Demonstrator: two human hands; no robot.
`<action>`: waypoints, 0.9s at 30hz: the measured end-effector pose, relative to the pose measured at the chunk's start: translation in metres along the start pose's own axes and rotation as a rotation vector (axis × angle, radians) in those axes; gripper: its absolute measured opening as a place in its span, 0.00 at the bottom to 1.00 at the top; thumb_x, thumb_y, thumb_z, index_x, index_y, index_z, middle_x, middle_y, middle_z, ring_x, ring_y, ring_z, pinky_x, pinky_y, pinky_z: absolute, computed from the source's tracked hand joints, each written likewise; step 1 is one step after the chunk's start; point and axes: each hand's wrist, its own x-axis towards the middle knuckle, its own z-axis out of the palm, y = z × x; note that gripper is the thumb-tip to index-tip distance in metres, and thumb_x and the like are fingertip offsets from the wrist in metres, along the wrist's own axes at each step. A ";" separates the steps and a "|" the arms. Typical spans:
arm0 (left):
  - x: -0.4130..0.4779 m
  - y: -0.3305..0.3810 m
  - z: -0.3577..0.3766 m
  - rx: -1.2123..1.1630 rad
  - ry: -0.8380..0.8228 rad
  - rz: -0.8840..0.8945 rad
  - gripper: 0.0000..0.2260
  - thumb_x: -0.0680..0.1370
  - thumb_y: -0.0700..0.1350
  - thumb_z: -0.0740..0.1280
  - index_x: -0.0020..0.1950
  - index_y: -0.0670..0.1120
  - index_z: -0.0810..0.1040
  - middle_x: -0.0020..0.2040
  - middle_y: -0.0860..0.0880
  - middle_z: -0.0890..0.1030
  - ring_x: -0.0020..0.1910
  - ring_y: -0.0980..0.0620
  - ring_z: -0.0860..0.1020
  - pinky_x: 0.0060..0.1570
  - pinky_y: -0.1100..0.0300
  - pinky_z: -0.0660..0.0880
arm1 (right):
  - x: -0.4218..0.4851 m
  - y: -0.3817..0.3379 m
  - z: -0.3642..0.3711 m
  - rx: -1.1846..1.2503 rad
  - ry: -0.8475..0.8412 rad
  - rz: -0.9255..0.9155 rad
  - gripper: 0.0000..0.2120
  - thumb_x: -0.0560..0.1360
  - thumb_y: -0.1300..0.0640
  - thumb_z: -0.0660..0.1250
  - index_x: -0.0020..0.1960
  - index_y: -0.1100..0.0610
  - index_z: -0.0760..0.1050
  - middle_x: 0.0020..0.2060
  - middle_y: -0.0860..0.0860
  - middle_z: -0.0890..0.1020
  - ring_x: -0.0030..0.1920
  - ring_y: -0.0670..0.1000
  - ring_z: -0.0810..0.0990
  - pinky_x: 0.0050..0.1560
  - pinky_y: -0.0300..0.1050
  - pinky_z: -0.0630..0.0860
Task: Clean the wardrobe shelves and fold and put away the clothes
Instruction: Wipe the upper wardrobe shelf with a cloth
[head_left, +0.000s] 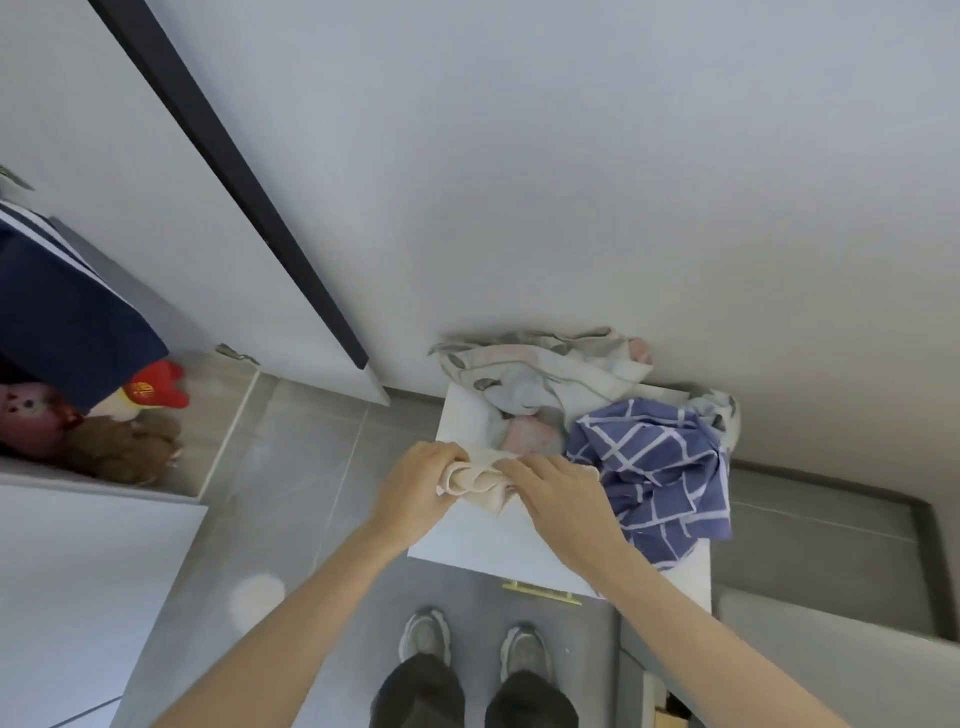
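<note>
A small cream cloth (480, 480) lies bunched on top of a white cabinet (470, 540) against the wall. My left hand (415, 486) grips its left end and my right hand (558, 499) presses and pinches its right side. A crumpled blue checked cloth (657, 467) lies just right of my right hand and hangs over the cabinet's edge. Behind it a pale patterned garment (540, 382) is heaped against the wall.
At the left, an open wardrobe compartment (223, 415) holds a navy striped garment (62, 306) and soft toys (124, 441), with a white door panel (78, 597) below. Grey floor tiles and my shoes (475, 642) are below. A dark-framed edge (930, 551) runs at the right.
</note>
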 end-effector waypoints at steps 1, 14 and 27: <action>0.000 -0.016 0.016 0.045 -0.021 -0.014 0.08 0.71 0.38 0.72 0.48 0.48 0.79 0.45 0.54 0.80 0.45 0.53 0.76 0.40 0.60 0.71 | -0.005 0.003 0.022 -0.011 -0.015 -0.021 0.17 0.71 0.60 0.64 0.59 0.49 0.73 0.45 0.46 0.81 0.36 0.53 0.78 0.31 0.47 0.73; -0.013 -0.080 0.131 0.301 -0.215 -0.153 0.26 0.80 0.49 0.61 0.77 0.55 0.57 0.77 0.43 0.54 0.77 0.40 0.50 0.74 0.45 0.56 | -0.009 0.035 0.146 0.171 -0.540 0.315 0.36 0.76 0.68 0.54 0.78 0.42 0.53 0.78 0.41 0.45 0.69 0.55 0.65 0.54 0.47 0.72; 0.016 -0.026 0.150 0.294 -0.135 -0.232 0.22 0.80 0.48 0.61 0.74 0.56 0.63 0.75 0.51 0.60 0.73 0.48 0.59 0.71 0.47 0.60 | -0.028 0.095 0.017 -0.059 0.297 0.371 0.16 0.72 0.65 0.70 0.59 0.56 0.78 0.62 0.53 0.78 0.57 0.57 0.74 0.51 0.55 0.76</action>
